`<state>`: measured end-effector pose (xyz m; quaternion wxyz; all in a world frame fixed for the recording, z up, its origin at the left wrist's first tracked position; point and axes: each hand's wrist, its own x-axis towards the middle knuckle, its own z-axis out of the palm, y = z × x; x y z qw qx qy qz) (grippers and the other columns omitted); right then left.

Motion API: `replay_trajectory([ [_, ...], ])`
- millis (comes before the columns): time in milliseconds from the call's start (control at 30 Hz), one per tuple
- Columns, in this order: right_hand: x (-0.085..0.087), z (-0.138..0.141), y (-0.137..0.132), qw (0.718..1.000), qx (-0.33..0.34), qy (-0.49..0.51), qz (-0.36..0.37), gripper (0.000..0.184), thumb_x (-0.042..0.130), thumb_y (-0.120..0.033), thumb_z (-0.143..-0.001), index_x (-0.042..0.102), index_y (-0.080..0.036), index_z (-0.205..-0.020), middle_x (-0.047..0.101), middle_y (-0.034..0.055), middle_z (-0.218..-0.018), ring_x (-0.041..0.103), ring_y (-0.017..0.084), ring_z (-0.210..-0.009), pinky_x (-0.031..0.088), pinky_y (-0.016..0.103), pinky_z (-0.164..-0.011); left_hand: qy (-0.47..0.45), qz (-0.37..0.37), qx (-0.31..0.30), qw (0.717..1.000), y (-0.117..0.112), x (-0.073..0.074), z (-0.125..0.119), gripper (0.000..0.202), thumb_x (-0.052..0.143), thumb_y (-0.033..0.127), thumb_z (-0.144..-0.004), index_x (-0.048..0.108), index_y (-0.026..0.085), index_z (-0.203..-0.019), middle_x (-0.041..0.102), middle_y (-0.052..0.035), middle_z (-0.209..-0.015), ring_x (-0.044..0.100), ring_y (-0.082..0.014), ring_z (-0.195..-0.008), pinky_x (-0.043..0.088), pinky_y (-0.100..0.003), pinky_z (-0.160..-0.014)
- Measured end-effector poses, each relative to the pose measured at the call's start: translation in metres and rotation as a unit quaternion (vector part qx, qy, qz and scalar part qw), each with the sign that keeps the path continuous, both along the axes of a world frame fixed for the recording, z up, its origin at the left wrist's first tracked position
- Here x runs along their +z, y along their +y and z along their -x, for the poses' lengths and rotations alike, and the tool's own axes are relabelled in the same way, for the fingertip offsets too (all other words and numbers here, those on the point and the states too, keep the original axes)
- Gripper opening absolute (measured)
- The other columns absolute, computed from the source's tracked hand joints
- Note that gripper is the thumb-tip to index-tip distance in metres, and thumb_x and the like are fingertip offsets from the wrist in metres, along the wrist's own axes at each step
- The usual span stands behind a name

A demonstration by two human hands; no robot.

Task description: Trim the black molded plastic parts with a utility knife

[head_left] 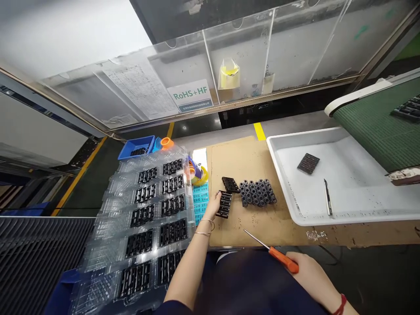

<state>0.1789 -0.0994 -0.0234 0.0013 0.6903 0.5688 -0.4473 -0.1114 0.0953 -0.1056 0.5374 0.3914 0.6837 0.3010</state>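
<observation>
"What does the left hand (pixel 214 204) have?"

"Its grip is closed around the left edge of a black, ribbed, rectangular plastic block (pixel 225 204), over the left part of the flat brown cardboard sheet (pixel 232 153). Whether the block rests there is hard to tell."

"And the right hand (pixel 306 271)?"

"On the near side of the cardboard, its grip wrapped on the handle of an orange-handled tool with a thin metal shaft (pixel 282 258). The tip reaches over the cardboard's near edge."

"What lies closest?"

"A slanted black slatted piece (pixel 230 184) just past the held block, then, mid-cardboard, a cluster of black tube-ended parts (pixel 257 192)."

"Farther out?"

"At the cardboard's right, a shallow white plastic tray (pixel 306 221) with a dark ribbed rectangle (pixel 308 163) and a slim silver blade-like tool (pixel 327 199). Left of the cardboard, clear plastic compartment trays (pixel 110 236) carry black ribbed pieces (pixel 143 215)."
</observation>
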Motion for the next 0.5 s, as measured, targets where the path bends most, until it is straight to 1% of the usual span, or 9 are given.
replay_trajectory([
  [100, -0.004, -0.001, 0.0, 1.0, -0.005, -0.009, -0.005, 0.028, 0.053, -0.036, -0.084, 0.046, -0.025, -0.059, 0.066, 0.0012, -0.061, 0.058, 0.021, -0.06, 0.03, 0.028, -0.056, -0.007, 0.037, -0.05, 0.998, -0.002, 0.01, -0.005, 0.034, 0.062, 0.04, -0.097, 0.063, 0.016, -0.121, 0.067, -0.0089, -0.119, 0.068, -0.0218, -0.102, 0.059, -0.044, -0.088],
  [233, -0.01, -0.007, 0.005, 1.0, -0.011, -0.022, -0.018, 0.023, 0.052, -0.03, -0.083, 0.048, -0.025, -0.06, 0.067, 0.0015, -0.063, 0.06, 0.021, -0.061, 0.032, 0.028, -0.058, 0.0, 0.057, -0.109, 0.992, -0.009, 0.022, -0.014, 0.035, 0.062, 0.041, -0.097, 0.063, 0.016, -0.121, 0.067, -0.0092, -0.121, 0.067, -0.0228, -0.105, 0.058, -0.045, -0.09],
  [333, -0.009, -0.01, 0.007, 0.999, -0.007, -0.023, -0.024, 0.023, 0.05, -0.033, -0.084, 0.053, -0.026, -0.062, 0.071, 0.0025, -0.066, 0.064, 0.023, -0.064, 0.038, 0.028, -0.059, 0.022, 0.056, -0.136, 0.989, -0.016, 0.031, -0.017, 0.034, 0.062, 0.04, -0.097, 0.063, 0.016, -0.122, 0.066, -0.0094, -0.123, 0.066, -0.0239, -0.108, 0.057, -0.046, -0.093],
  [400, -0.011, -0.013, 0.002, 1.0, 0.013, -0.008, -0.023, 0.025, 0.052, -0.038, -0.084, 0.058, -0.026, -0.063, 0.073, 0.0029, -0.067, 0.067, 0.024, -0.065, 0.042, 0.028, -0.059, 0.036, 0.053, -0.145, 0.987, -0.021, 0.038, -0.018, 0.035, 0.062, 0.04, -0.097, 0.063, 0.017, -0.123, 0.065, -0.0094, -0.125, 0.066, -0.0242, -0.108, 0.057, -0.046, -0.093],
  [467, -0.018, -0.019, -0.006, 0.999, 0.04, 0.014, -0.022, 0.024, 0.058, -0.044, -0.082, 0.065, -0.027, -0.065, 0.076, 0.0028, -0.068, 0.071, 0.025, -0.065, 0.046, 0.027, -0.058, 0.051, 0.049, -0.15, 0.986, -0.026, 0.044, -0.018, 0.035, 0.062, 0.04, -0.097, 0.063, 0.017, -0.123, 0.065, -0.0094, -0.124, 0.066, -0.0241, -0.108, 0.057, -0.046, -0.093],
  [500, -0.025, -0.023, -0.01, 0.998, 0.048, 0.021, -0.026, 0.023, 0.062, -0.046, -0.08, 0.068, -0.029, -0.066, 0.077, 0.0024, -0.068, 0.072, 0.026, -0.065, 0.047, 0.027, -0.057, 0.058, 0.045, -0.154, 0.985, -0.028, 0.047, -0.018, 0.035, 0.062, 0.04, -0.097, 0.063, 0.017, -0.122, 0.066, -0.0093, -0.124, 0.066, -0.024, -0.108, 0.057, -0.046, -0.093],
])
